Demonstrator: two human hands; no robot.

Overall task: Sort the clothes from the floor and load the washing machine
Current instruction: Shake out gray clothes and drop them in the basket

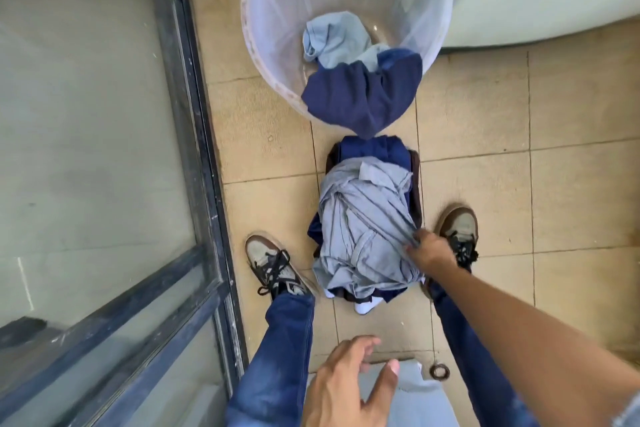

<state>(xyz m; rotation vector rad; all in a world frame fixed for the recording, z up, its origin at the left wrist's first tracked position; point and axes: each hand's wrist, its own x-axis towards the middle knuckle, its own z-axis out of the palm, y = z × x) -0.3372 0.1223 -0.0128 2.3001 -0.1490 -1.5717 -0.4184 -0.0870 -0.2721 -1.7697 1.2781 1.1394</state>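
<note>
The right hand (427, 250) pinches the near right edge of the grey shirt (363, 225) atop the pile (377, 149) between the shoes, while the left hand (346, 388) hangs open, holding nothing. To lift cleanly, I'd gather more cloth so the darker clothes stay behind. The shirt's long axis runs near to far, toward the basket (263, 55).

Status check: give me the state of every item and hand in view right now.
Basket: upright, partly filled.
Light blue garment: inside basket.
Navy garment: draped over basket rim.
Grey shirt: crumpled atop floor pile.
Right hand: pinching grey shirt.
Left hand: open, holding nothing.
</note>
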